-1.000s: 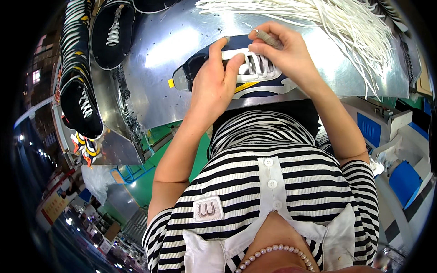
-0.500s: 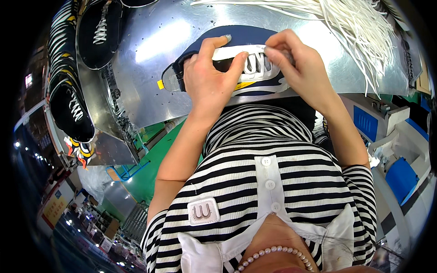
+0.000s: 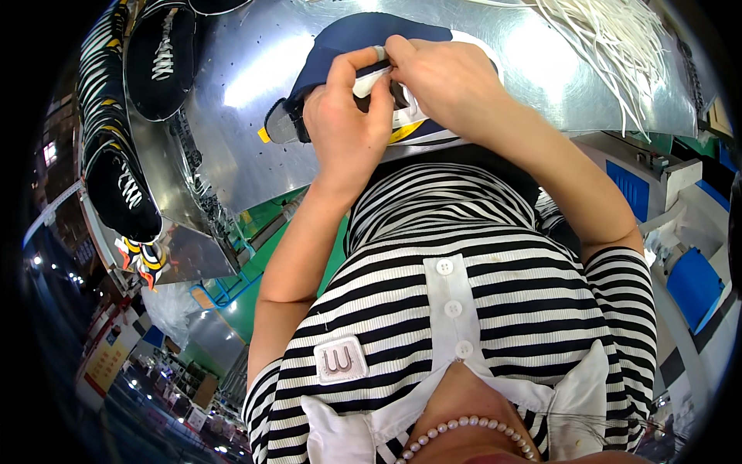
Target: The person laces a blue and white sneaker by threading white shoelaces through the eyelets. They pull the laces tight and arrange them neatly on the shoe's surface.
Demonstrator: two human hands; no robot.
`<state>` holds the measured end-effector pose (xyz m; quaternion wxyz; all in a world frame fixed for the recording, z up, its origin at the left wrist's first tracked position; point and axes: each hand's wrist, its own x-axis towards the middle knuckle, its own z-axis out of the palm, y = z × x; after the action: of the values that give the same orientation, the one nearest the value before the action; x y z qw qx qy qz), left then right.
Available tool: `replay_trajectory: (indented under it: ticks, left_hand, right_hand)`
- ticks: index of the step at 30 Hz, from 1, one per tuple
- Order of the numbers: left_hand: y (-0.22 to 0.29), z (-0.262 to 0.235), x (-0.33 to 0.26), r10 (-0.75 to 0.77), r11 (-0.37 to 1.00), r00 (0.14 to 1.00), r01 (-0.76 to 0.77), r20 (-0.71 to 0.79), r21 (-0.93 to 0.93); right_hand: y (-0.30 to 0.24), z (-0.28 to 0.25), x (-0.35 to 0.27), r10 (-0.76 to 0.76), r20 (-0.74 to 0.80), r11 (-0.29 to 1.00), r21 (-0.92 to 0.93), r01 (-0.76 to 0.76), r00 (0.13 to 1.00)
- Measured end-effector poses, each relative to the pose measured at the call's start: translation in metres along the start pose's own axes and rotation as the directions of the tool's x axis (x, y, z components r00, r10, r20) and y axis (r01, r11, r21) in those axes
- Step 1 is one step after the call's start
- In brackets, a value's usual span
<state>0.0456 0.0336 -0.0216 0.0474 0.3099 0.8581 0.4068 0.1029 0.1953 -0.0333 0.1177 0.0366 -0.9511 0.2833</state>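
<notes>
A navy shoe upper (image 3: 348, 42) with white and yellow trim lies on the metal table in front of me. Its clear-looking heel end with a yellow tab (image 3: 264, 135) points left. My left hand (image 3: 345, 124) is closed around the opening side of the upper, thumb and forefinger at the white eyelet strip (image 3: 369, 82). Bent over the lacing, my right hand (image 3: 448, 77) has its fingertips pinched together against my left forefinger. What they pinch, perhaps a lace, is too hidden to make out. Most of the laced front lies under that hand.
A heap of loose white laces (image 3: 610, 54) spreads over the table's far right. Black laced uppers (image 3: 161, 66) lie at the far left, beside a long stack of striped uppers (image 3: 104, 85). Dark scraps dot the metal table (image 3: 224, 170). Blue-and-white equipment (image 3: 692, 290) stands at right.
My right hand has moved left along the upper, from the lacing near the toe to my left fingertips. My left hand keeps its hold. The upper appears slightly higher in the picture.
</notes>
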Motion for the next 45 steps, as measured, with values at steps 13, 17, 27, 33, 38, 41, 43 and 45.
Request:
replay_trajectory:
  ticks: [13, 17, 27, 33, 38, 41, 43, 45]
  left_hand:
    - [-0.001, 0.01, 0.014, -0.015, 0.995, 0.993, 0.004, -0.117, -0.1]
    - [-0.006, 0.016, 0.021, -0.129, 0.95, 0.979, 0.076, -0.158, -0.303]
    - [0.006, -0.015, 0.026, -0.292, 0.743, 0.91, 0.41, 0.296, -0.529]
    - [0.009, -0.017, 0.026, -0.319, 0.707, 0.871, 0.481, 0.373, -0.519]
    - [-0.006, -0.013, 0.032, -0.34, 0.717, 0.887, 0.46, 0.312, -0.524]
    - [0.003, -0.008, 0.04, -0.352, 0.698, 0.895, 0.445, 0.272, -0.561]
    - [0.012, -0.005, 0.043, -0.364, 0.724, 0.894, 0.447, 0.26, -0.525]
    - [0.005, 0.001, 0.046, -0.354, 0.764, 0.907, 0.42, 0.226, -0.49]
  right_hand:
    - [0.008, 0.001, -0.022, 0.334, -0.298, 0.908, 0.356, -0.22, 0.894]
    - [0.009, 0.005, -0.021, 0.377, -0.309, 0.887, 0.392, -0.245, 0.873]
    - [0.011, -0.001, -0.023, -0.054, -0.394, 0.98, 0.156, 0.125, 0.918]
    - [0.012, 0.004, -0.01, -0.088, -0.42, 0.982, 0.114, 0.148, 0.903]
    - [-0.021, -0.03, -0.029, -0.173, -0.278, 0.864, 0.418, 0.281, 0.945]
    - [-0.038, -0.023, -0.045, -0.208, -0.265, 0.773, 0.545, 0.325, 0.941]
    - [-0.031, -0.014, -0.043, -0.184, -0.301, 0.809, 0.494, 0.318, 0.936]
    - [-0.03, -0.009, -0.042, -0.192, -0.315, 0.807, 0.489, 0.332, 0.93]
